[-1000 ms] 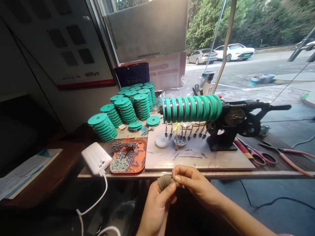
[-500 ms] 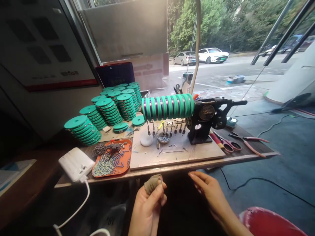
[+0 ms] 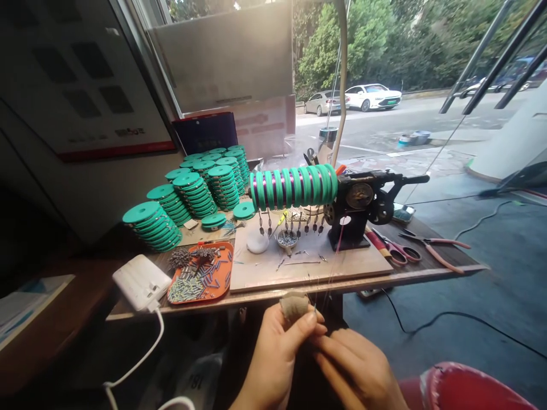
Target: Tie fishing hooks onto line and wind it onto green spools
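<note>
My left hand (image 3: 284, 347), its index finger wrapped in a tan cloth strip (image 3: 294, 306), pinches a small thin piece that sticks up between thumb and finger. Close against it is my right hand (image 3: 356, 361), with its fingers drawn together; what they hold is hidden. Fine pinkish line (image 3: 337, 256) runs down near both hands from the black winder's stand. Above the board, a row of green spools (image 3: 294, 187) with purple line sits on the crank winder (image 3: 359, 196). Small metal fittings (image 3: 288, 225) hang beneath the spools.
An orange tray (image 3: 226, 273) of small tubes lies left of the wooden board (image 3: 256, 280), beside a white charger (image 3: 139, 279). Stacked green spools (image 3: 143, 212) stand behind. On the right are scissors (image 3: 399, 254) and pliers (image 3: 433, 245). A small bowl (image 3: 287, 239) holds metal bits.
My hands were apart and have come together, the left moving right and up. A small hanging fitting left of the bowl no longer shows there. The view has shifted slightly.
</note>
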Motion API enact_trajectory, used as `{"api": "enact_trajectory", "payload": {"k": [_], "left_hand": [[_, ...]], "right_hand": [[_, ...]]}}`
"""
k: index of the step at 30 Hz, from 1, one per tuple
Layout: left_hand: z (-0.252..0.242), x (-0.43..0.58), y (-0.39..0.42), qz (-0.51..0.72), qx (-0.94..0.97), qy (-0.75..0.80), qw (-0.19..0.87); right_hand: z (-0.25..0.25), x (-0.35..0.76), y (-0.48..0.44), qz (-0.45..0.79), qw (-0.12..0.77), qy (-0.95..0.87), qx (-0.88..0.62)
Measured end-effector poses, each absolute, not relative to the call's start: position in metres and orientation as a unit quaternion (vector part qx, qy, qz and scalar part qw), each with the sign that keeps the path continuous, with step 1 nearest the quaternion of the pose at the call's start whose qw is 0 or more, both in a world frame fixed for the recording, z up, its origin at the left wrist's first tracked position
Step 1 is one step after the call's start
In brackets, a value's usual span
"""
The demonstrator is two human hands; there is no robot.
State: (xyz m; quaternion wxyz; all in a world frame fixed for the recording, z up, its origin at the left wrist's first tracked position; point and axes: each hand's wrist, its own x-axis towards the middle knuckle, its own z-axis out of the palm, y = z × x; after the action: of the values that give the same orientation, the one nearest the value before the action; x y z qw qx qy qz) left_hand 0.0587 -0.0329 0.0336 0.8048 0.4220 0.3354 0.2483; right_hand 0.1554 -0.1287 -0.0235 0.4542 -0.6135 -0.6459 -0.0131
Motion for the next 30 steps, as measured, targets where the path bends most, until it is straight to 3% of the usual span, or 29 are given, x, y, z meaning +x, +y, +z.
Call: {"api": "enact_trajectory", "payload": {"k": [5,8,15,19,23,26,30], "left_hand": [[0.026,0.056,-0.021,0.315,0.489,0.349,0.735],[0.02,0.058,-0.016,0.353,0.551,0.371,0.659],[0.01,0.069,-0.006,0.342,0.676,0.366,0.54],[0.016,0.069,0.0,0.299,0.677,0.318,0.592],[0.022,0.067,-0.003,0.317,0.646,0.255,0.645],[0.019,0.07,-0.011,0.348,0.5,0.246,0.754],[0.012,0.078,-0.018,0.297,0.284,0.269,0.871]], "right_hand": [[-0.023,0.159,-0.121,0.183,0.554,-0.48,-0.656],[-0.014,0.168,-0.102,0.296,0.566,-0.386,-0.666],[0.01,0.184,-0.074,0.31,0.54,-0.463,-0.631],[0.011,0.191,-0.073,0.42,0.582,-0.388,-0.579],[0.012,0.193,-0.066,0.605,0.639,-0.263,-0.395],[0.016,0.188,-0.061,0.612,0.692,-0.229,-0.307],[0.018,0.187,-0.063,0.568,0.719,-0.227,-0.33]]}}
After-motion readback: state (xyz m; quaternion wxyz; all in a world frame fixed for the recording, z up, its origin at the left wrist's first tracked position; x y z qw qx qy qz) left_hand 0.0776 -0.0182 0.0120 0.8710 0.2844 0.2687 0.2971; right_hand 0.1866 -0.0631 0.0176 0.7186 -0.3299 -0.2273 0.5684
